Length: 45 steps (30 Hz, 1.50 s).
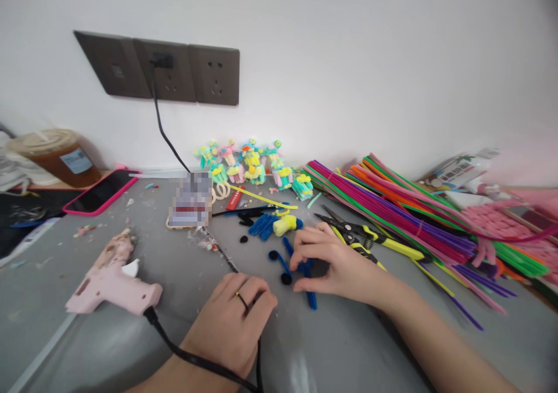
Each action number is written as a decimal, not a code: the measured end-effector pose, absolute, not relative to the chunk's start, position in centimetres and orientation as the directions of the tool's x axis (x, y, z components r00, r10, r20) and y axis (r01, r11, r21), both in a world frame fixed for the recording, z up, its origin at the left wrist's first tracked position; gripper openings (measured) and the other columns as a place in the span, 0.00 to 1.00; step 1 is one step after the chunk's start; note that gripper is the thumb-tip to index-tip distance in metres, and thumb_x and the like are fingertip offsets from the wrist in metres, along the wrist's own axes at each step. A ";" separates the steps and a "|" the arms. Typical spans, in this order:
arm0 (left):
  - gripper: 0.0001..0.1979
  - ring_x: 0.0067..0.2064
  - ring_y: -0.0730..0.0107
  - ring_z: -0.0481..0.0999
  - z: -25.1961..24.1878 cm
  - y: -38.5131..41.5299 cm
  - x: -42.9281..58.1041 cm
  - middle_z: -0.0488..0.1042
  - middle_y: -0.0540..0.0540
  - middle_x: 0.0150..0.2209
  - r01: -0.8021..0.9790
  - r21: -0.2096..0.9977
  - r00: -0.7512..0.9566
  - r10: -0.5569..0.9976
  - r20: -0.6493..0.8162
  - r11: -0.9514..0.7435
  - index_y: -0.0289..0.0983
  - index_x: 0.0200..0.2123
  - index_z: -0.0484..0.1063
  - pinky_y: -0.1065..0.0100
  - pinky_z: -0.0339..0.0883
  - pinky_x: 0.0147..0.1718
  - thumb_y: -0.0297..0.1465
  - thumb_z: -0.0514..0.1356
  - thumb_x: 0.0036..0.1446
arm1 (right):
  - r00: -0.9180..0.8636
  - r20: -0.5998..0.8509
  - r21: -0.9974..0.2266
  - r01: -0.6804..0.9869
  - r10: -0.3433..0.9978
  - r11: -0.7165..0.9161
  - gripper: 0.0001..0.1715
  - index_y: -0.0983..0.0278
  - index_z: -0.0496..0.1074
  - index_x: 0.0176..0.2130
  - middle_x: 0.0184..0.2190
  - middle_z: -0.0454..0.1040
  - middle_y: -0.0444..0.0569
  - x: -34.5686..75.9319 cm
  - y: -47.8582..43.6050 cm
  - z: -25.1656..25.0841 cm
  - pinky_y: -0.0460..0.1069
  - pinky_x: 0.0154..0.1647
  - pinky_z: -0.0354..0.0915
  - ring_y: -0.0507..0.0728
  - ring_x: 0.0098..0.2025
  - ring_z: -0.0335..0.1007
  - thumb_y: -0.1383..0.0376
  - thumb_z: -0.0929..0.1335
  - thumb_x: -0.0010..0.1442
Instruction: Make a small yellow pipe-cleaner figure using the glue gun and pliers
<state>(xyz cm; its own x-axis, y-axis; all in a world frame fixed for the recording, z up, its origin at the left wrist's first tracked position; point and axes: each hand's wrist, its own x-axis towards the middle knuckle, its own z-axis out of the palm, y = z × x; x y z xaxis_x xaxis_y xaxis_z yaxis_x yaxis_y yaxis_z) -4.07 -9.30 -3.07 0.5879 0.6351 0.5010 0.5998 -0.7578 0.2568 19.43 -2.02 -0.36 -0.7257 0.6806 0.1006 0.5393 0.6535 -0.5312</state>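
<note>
My left hand (235,318), with a ring on one finger, rests on the grey table with its fingers curled. The black cord runs beside and under it; what the fingers hold, if anything, is hidden. Over short blue pipe cleaner pieces (311,300) hovers my right hand (325,260), thumb and fingers apart with a gap between them. Left of its fingertips lies a blue pipe cleaner (282,262) with a black coiled disc at each end. Just beyond are a yellow pipe cleaner piece (285,224), a blue bundle (262,227) and a loose black disc (243,239).
A pink glue gun (111,279) lies at left, its black cord crossing the front. Yellow-handled pliers (366,234) and bundled pipe cleaners (392,207) are at right. Small pipe cleaner figures (253,163), a phone (189,201), a pink-cased phone (102,192) and a drink cup (61,157) stand farther back.
</note>
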 end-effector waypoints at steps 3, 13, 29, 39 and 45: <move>0.13 0.33 0.62 0.72 -3.2 -9.3 -4.1 0.76 0.43 0.34 0.598 0.254 0.592 0.633 0.500 -0.760 0.36 0.36 0.70 0.62 0.70 0.33 0.19 0.48 0.58 | -0.755 0.101 -0.545 0.503 0.648 0.671 0.11 0.59 0.76 0.33 0.33 0.70 0.43 19.2 -2.3 -0.2 0.54 0.47 0.53 0.55 0.38 0.67 0.55 0.75 0.56; 0.17 0.35 0.70 0.76 -1.9 -8.8 -4.7 0.74 0.47 0.37 0.620 0.386 0.526 0.726 0.442 -0.684 0.37 0.40 0.68 0.71 0.70 0.34 0.16 0.45 0.60 | -0.693 0.135 -0.600 0.511 0.708 0.615 0.09 0.61 0.65 0.32 0.32 0.70 0.44 19.1 -2.6 -0.2 0.52 0.45 0.59 0.54 0.36 0.66 0.65 0.70 0.61; 0.10 0.32 0.66 0.71 -2.5 -8.8 -4.3 0.68 0.52 0.31 0.728 0.475 0.427 0.869 0.250 -0.494 0.39 0.36 0.62 0.67 0.66 0.30 0.24 0.61 0.53 | -0.708 0.161 -0.524 0.530 0.688 0.667 0.20 0.59 0.69 0.51 0.45 0.72 0.50 17.0 -2.6 -1.0 0.56 0.51 0.57 0.58 0.47 0.69 0.73 0.65 0.61; 0.17 0.33 0.66 0.72 -2.2 -8.6 -4.5 0.68 0.51 0.32 0.729 0.534 0.392 0.901 0.187 -0.428 0.39 0.42 0.64 0.66 0.66 0.31 0.25 0.64 0.49 | -0.679 0.080 -0.582 0.563 0.730 0.587 0.14 0.61 0.68 0.39 0.36 0.69 0.44 18.0 -2.9 -0.5 0.54 0.48 0.56 0.57 0.42 0.65 0.65 0.74 0.55; 0.10 0.36 0.66 0.71 -2.0 -8.6 -4.6 0.68 0.50 0.35 0.730 0.573 0.400 0.913 0.083 -0.372 0.39 0.39 0.66 0.65 0.66 0.35 0.23 0.60 0.53 | -0.713 0.026 -0.607 0.546 0.701 0.577 0.12 0.60 0.69 0.43 0.38 0.70 0.44 17.5 -3.2 0.1 0.54 0.51 0.54 0.57 0.44 0.65 0.68 0.71 0.58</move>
<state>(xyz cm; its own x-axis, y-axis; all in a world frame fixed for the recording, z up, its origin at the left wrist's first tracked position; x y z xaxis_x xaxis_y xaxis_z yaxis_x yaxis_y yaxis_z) -4.62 -8.59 -1.97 0.3999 0.9128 0.0833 0.7301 -0.3722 0.5731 17.54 -3.21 0.07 -0.7126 0.7011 0.0262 0.5458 0.5774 -0.6072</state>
